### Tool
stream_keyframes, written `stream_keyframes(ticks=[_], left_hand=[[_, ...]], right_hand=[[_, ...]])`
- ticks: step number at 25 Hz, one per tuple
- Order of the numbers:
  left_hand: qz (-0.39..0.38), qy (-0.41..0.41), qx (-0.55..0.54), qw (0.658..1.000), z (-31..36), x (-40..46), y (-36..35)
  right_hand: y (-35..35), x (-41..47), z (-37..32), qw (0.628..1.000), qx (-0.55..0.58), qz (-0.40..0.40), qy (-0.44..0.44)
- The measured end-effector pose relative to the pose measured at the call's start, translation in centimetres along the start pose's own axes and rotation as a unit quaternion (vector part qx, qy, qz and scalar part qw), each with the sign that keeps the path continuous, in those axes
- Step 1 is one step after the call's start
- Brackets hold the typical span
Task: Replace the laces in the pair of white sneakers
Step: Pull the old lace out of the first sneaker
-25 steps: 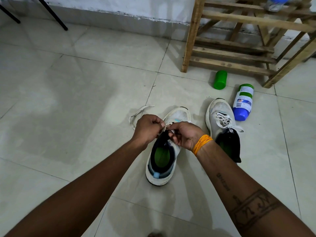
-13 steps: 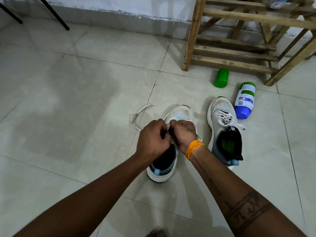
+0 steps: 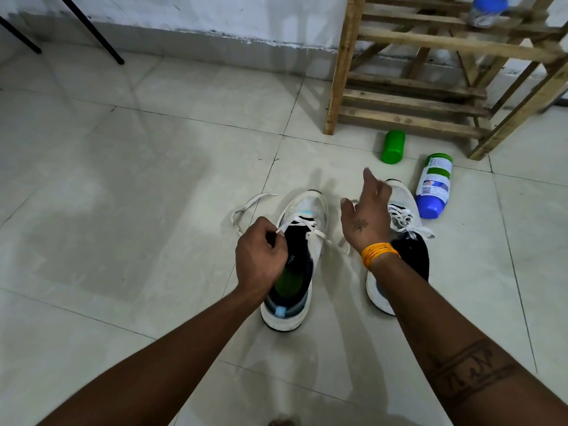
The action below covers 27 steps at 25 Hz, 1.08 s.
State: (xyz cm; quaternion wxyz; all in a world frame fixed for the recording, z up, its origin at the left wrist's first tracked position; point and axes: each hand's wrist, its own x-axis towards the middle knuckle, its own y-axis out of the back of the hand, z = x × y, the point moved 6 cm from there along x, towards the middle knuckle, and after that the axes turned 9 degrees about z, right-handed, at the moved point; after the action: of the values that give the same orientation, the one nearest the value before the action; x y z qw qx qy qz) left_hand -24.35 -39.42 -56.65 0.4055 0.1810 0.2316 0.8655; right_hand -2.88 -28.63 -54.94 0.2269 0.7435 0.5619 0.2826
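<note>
Left sneaker [image 3: 295,259] is standing on the floor [image 3: 123,241] just ahead of me with only the lowest eyelets laced; my left hand [image 3: 261,256] is pinching the lace [image 3: 281,230] at the tongue's left edge, one loose end trailing onto the tile to the left and the other lying off the shoe's right side. My right hand [image 3: 365,216] is hovering with fingers spread, holding nothing, between this shoe and the right sneaker [image 3: 402,222], which is sitting already laced and knotted just beside it. To do this row well, I'm thinking: keep the pinch tight so the crossing doesn't slacken, pick up the right-side end, feed it flat through the next eyelet, then even both ends.
</note>
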Motion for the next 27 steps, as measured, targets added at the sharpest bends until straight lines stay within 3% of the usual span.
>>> stream_keyframes(ticks=[1,3,6,8,10,13,16,18,19,20,21,22,23,24,25,27], left_hand=[[-0.007,0.001,0.004,1.0,0.0,-0.2,-0.1],[-0.039,0.024,0.031,0.998,0.1,-0.2,-0.2],[-0.09,0.028,0.097,0.991,1.0,1.8,-0.4],[-0.105,-0.043,0.101,0.988,2.3,3.9,-1.2],[-0.155,-0.114,0.085,0.978,3.6,5.1,-2.9],[-0.271,-0.217,0.16,0.924,4.3,5.7,-5.7],[-0.29,-0.36,0.229,0.856,4.7,5.7,-6.7],[-0.264,-0.382,0.193,0.864,4.4,5.3,-6.8],[-0.232,-0.329,0.139,0.905,3.7,5.5,-6.5],[-0.182,-0.194,0.048,0.963,2.5,6.3,-5.8],[-0.129,-0.021,-0.053,0.99,0.6,6.8,-5.4],[-0.09,0.101,-0.112,0.984,-1.3,6.7,-5.2],[-0.064,0.113,-0.107,0.986,-1.7,6.5,-4.8],[-0.058,0.022,-0.044,0.997,-0.9,6.5,-4.3],[-0.075,-0.131,0.036,0.988,0.7,6.1,-4.1],[-0.097,-0.434,0.161,0.881,4.0,4.7,-4.2]], right_hand=[[0.7,-0.1,-0.7,0.997,-0.055,0.002,0.051],[2.1,-1.8,-2.4,0.994,-0.062,0.019,0.09],[0.5,-6.2,-1.7,0.997,-0.002,-0.082,0.008],[-0.9,-9.0,-1.1,0.992,0.001,-0.122,-0.027],[-1.3,-10.4,-1.3,0.994,0.008,-0.109,-0.018],[-2.0,-11.1,-2.2,0.996,0.003,-0.091,0.006],[-1.8,-11.7,-2.3,0.998,0.038,-0.002,0.047],[-1.6,-12.1,-1.6,0.995,0.075,0.056,0.034],[-1.4,-12.2,-1.3,0.993,0.088,0.082,0.014],[-1.3,-12.2,-1.1,0.99,0.096,0.105,-0.008],[-1.2,-12.2,-1.0,0.988,0.097,0.12,-0.028],[-1.3,-12.0,-1.1,0.987,0.096,0.124,-0.038],[-1.4,-11.9,-1.2,0.988,0.093,0.121,-0.036],[-1.5,-11.8,-1.5,0.989,0.09,0.115,-0.026],[-1.7,-11.7,-1.6,0.99,0.088,0.11,-0.016],[-1.8,-11.7,-1.7,0.991,0.087,0.105,-0.003]])
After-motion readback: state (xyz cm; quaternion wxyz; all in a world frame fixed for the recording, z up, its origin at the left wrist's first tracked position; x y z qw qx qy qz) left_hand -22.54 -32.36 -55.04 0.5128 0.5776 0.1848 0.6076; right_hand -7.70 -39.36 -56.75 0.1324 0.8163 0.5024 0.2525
